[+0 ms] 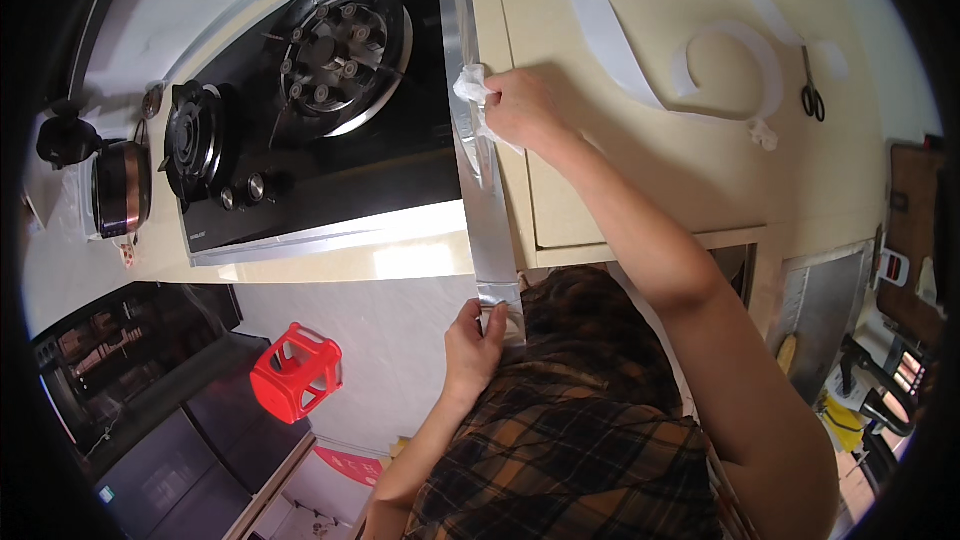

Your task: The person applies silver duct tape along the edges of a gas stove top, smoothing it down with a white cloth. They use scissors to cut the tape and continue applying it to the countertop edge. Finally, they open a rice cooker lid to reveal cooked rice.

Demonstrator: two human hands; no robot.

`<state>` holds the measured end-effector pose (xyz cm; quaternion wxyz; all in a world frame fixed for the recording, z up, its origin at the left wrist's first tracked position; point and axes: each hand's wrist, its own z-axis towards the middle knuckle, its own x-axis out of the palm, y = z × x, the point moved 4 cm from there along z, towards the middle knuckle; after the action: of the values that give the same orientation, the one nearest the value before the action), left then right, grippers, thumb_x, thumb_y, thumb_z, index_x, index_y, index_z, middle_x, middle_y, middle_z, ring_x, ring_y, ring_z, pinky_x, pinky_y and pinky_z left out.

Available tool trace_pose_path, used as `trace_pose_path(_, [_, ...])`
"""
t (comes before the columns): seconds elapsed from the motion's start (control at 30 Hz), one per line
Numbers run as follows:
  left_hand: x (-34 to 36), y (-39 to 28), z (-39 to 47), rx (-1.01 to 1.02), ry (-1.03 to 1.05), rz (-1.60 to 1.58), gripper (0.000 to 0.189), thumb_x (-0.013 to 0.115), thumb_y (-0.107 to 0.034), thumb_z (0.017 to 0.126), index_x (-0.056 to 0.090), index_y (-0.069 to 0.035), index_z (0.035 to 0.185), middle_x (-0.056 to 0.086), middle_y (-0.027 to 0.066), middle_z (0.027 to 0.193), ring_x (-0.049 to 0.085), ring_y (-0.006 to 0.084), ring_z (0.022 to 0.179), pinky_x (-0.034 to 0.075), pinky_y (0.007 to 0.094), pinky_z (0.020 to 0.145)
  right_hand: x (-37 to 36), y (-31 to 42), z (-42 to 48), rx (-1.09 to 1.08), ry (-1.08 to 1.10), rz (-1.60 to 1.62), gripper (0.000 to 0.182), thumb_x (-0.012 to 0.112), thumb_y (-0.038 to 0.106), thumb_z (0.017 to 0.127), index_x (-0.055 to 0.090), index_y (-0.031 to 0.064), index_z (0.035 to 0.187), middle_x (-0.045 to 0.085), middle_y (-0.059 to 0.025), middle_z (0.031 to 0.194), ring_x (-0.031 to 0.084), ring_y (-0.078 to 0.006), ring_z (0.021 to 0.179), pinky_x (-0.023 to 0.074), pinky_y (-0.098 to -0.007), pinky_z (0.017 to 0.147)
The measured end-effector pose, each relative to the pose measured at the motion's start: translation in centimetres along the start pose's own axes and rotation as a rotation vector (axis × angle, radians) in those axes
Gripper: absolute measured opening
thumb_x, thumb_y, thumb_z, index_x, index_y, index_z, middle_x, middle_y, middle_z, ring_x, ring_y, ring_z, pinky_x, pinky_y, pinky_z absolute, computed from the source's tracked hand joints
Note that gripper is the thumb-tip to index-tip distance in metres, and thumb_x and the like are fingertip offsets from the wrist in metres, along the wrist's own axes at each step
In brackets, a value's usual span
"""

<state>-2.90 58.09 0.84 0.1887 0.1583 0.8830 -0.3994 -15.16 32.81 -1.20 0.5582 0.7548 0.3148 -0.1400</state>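
Note:
A strip of silver foil tape runs along the right side of the black gas cooktop and over the counter's front edge. My right hand pinches a crumpled white tissue against this strip, beside the large burner. Wrinkles show in the foil near the tissue. Below the counter edge, my left hand grips the foil tape roll, with the thumb across its side. The tape stretches from the roll up to the counter. My left fingers are partly hidden behind the roll.
Curled white backing strips lie on the cream countertop, with scissors and a crumpled white scrap at the right. A red plastic stool stands on the floor. A small pot sits beyond the cooktop.

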Motion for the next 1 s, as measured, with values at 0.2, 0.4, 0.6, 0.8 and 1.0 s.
trace_pose_path(0.2, [0.0, 0.2, -0.5, 0.1, -0.033, -0.17, 0.024, 0.061, -0.019, 0.085, 0.056, 0.005, 0.086, 0.05, 0.0112, 0.053, 0.038, 0.0079, 0.049, 0.034, 0.028, 0.044, 0.6, 0.1, 0.5, -0.038, 0.168, -0.167, 0.029, 0.052, 0.003, 0.072, 0.064, 0.0053, 0.098, 0.061, -0.0178, 0.1, 0.057, -0.0334, 0.098, 0.0466, -0.0395, 0.082])
trace_pose_path(0.4, [0.2, 0.4, -0.1, 0.067, 0.014, -0.127, 0.023, 0.06, -0.019, 0.085, 0.056, 0.004, 0.085, 0.05, 0.0108, 0.053, 0.037, 0.0074, 0.048, 0.033, 0.0277, 0.043, 0.4, -0.2, -0.4, -0.242, 0.072, -0.215, 0.024, 0.049, -0.002, 0.071, 0.065, 0.0063, 0.087, 0.058, -0.0211, 0.074, 0.057, -0.0353, 0.072, 0.0435, -0.0426, 0.064])
trace_pose_path(0.6, [0.2, 0.7, 0.2, -0.003, 0.092, -0.109, 0.019, 0.057, -0.015, 0.088, 0.056, 0.004, 0.092, 0.054, -0.0008, 0.068, 0.041, 0.0028, 0.06, 0.034, 0.0204, 0.051, 0.3, 0.1, -1.1, -0.254, 0.149, -0.359, 0.024, 0.056, 0.01, 0.077, 0.064, 0.0082, 0.099, 0.059, -0.0166, 0.092, 0.058, -0.031, 0.091, 0.046, -0.0395, 0.077])
trace_pose_path(0.8, [0.0, -0.1, 0.5, 0.06, 0.054, -0.129, 0.022, 0.061, -0.018, 0.084, 0.057, 0.003, 0.085, 0.049, 0.0105, 0.052, 0.037, 0.0083, 0.045, 0.032, 0.0276, 0.042, 0.3, 0.5, -1.5, -0.256, 0.242, -0.46, 0.031, 0.052, 0.005, 0.079, 0.06, 0.0079, 0.109, 0.054, -0.0159, 0.101, 0.055, -0.0304, 0.097, 0.0454, -0.0395, 0.081])
trace_pose_path(1.0, [-0.1, -0.2, -0.1, 0.027, 0.108, -0.096, 0.019, 0.058, -0.013, 0.088, 0.056, 0.005, 0.094, 0.055, -0.001, 0.068, 0.042, 0.0018, 0.058, 0.034, 0.0197, 0.049, 0.7, 0.4, -2.0, -0.282, 0.27, -0.499, 0.036, 0.046, -0.004, 0.079, 0.058, 0.0036, 0.112, 0.051, -0.015, 0.106, 0.053, -0.0317, 0.101, 0.0453, -0.0402, 0.083])
